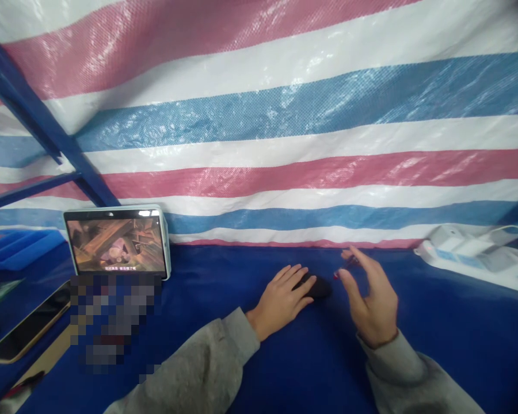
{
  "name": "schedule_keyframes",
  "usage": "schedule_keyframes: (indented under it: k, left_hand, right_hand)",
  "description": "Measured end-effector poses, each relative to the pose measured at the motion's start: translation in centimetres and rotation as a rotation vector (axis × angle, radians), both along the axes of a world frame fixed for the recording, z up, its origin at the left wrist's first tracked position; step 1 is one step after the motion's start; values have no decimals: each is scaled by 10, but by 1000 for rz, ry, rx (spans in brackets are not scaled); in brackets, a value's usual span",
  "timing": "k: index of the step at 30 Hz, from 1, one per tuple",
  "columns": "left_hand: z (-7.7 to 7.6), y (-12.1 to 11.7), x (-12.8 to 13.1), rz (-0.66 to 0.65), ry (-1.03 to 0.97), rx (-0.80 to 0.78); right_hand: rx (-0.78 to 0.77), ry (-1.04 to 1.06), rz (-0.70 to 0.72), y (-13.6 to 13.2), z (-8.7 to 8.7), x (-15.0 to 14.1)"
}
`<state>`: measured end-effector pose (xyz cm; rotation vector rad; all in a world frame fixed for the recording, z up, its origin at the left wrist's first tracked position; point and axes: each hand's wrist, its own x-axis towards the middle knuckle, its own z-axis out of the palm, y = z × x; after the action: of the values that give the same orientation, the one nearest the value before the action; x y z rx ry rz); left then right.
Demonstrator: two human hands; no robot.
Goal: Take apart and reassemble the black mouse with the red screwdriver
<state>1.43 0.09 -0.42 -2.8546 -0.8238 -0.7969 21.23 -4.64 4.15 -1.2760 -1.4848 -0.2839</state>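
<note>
My left hand [285, 298] lies palm down with its fingers spread. Its fingertips rest over the edge of a flat, rounded black object [322, 287], perhaps a computer mouse, on the blue tabletop [224, 276]. To the right of that object, my right hand [373, 299] is raised, thumb and forefinger curved and well apart. A tiny red spot [336, 276] shows at the thumb tip; I cannot make out what it is. The other right fingers are blurred and partly hidden.
A tablet [116, 241] playing a video stands at the left, beside a phone [30, 325] and a blue tray [23, 247]. A white power strip [479, 267] with plugs lies at the right. Striped sheeting [285, 121] hangs behind, with a blue metal frame [38, 103] at left.
</note>
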Motion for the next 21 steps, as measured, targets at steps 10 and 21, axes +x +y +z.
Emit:
schedule_keyframes:
  k: [10, 21]
  left_hand:
    - [3, -1, 0, -1, 3, 1]
    - [0, 0, 0, -5, 4, -21]
  right_hand:
    - [89, -45, -8, 1, 4, -2]
    - [60, -4, -58, 2, 3, 1]
